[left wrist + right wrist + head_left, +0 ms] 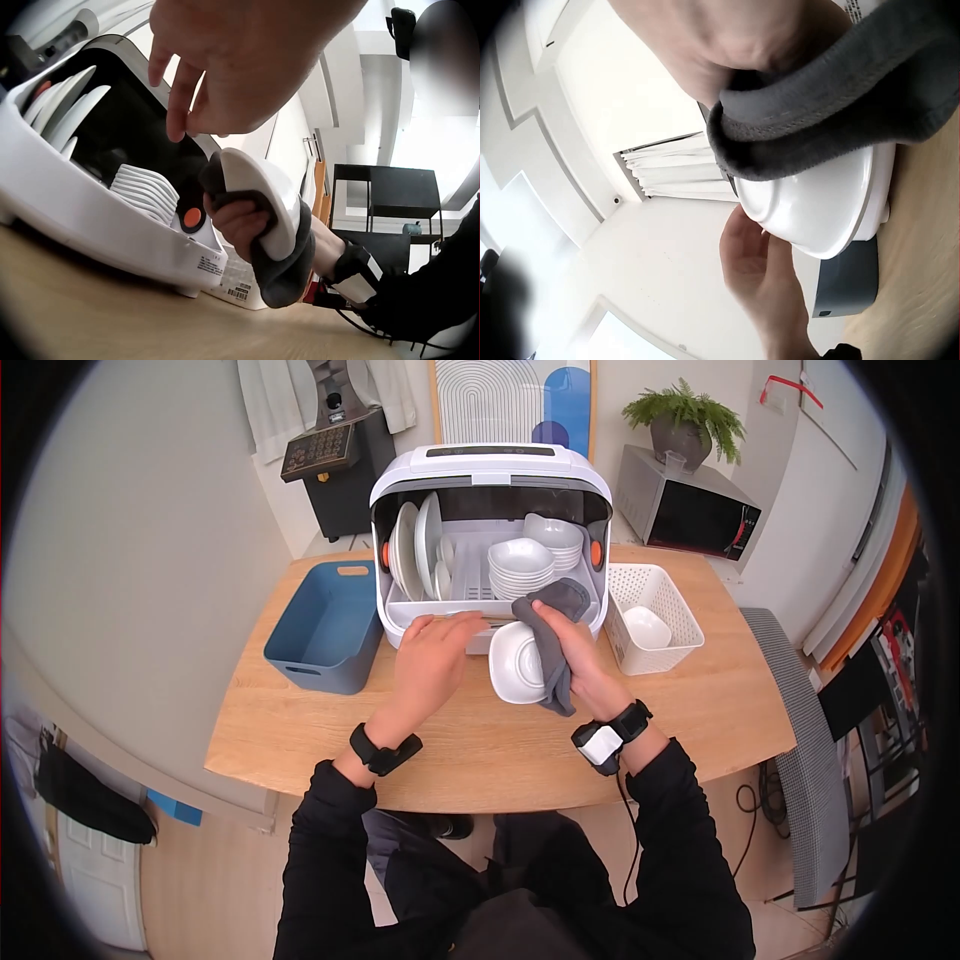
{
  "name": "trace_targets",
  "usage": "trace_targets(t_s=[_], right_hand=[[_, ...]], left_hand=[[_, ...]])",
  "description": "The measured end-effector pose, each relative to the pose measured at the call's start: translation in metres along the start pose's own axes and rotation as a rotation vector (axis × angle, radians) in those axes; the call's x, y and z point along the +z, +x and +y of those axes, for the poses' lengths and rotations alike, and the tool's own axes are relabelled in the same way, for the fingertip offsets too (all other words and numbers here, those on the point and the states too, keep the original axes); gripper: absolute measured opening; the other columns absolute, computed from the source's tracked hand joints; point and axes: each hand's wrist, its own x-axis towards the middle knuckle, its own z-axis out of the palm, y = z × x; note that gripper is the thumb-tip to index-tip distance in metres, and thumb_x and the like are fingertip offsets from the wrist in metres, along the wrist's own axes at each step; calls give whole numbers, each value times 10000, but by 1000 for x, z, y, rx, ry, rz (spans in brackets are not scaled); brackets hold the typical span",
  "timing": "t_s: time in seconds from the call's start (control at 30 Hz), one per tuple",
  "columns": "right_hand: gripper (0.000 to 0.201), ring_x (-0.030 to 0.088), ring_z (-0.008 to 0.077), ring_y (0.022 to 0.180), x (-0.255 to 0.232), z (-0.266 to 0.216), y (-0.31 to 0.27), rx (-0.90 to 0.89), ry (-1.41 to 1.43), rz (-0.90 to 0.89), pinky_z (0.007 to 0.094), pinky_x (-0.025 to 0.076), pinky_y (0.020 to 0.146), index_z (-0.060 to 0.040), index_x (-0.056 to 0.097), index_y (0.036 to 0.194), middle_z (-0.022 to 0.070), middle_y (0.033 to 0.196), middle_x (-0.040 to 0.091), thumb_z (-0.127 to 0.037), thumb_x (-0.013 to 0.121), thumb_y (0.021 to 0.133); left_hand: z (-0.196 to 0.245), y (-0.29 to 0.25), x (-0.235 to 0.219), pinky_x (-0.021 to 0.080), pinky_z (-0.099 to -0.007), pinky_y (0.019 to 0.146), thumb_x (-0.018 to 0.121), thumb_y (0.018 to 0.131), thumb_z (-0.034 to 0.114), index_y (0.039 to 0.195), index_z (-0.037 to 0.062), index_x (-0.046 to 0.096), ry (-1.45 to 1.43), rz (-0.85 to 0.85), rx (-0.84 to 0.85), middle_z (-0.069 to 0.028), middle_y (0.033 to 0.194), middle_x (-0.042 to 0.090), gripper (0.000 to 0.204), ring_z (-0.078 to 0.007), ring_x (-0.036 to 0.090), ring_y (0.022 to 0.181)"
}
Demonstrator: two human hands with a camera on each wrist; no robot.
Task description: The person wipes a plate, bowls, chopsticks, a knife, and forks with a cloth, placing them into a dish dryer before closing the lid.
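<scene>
My right hand (587, 668) grips a white bowl (510, 663) through a dark grey cloth (553, 685), above the front of the table. The bowl is tilted, its footed underside towards the head camera. In the left wrist view, curled fingers of the right hand (238, 226) press the cloth round the bowl's edge. Just left of the bowl, my left hand (430, 665) hovers with loosely extended fingers and nothing in it. Behind both hands stands a white dish cabinet (490, 463) with its front open, holding upright plates (428, 545) and stacked bowls (521, 568).
A blue bin (325, 622) flanks the cabinet on the left. To its right, a white perforated basket (678, 650) contains another white bowl (647, 628). Farther back are a microwave (690, 505) and a potted fern (683, 425). The wooden table's (440, 785) front edge is close to my body.
</scene>
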Motion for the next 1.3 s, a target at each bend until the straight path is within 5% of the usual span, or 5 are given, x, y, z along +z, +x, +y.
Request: trace_targets(t_s=[0.13,0.33,0.63,1.0,1.3], right_hand=[[374,626,113,873,2,-2,-4,-266,-252,15,249,508,745,14,614,1131,74,1032,670,-273,707,911],[382,611,125,922,5,-7,-14,-285,-347,-48,267,496,784,7,603,1142,79,1056,661,-290,681,913],[506,614,297,1024,-13,-44,-16,-524,-888,33,350,488,849,34,544,1186,181,1107,607,-303,691,839],[406,655,347,910,7,-45,-17,-392,-1342,-525,399,515,770,-71,702,1092,180,970,679,-208,742,711],[424,618,291,1001,12,-45,-28,-690,-1606,-366,372,515,803,-128,710,1034,54,1012,640,43,661,649]], left_hand=[[8,2,1,498,-317,805,623,953,156,1198,43,650,-700,-222,-472,-90,1007,714,271,-187,647,849],[14,7,-1,493,-270,759,662,941,231,1150,19,681,-927,-455,-495,-100,965,709,298,-166,612,797],[37,-5,-11,249,-600,1097,765,748,205,817,184,708,116,-112,130,71,879,617,91,-165,571,959],[50,-14,-2,266,-643,1085,709,745,185,851,186,710,382,-30,397,96,916,580,106,-138,555,967],[42,-20,1,262,-616,1097,712,754,169,852,186,700,467,-4,437,98,914,577,100,-132,558,947]])
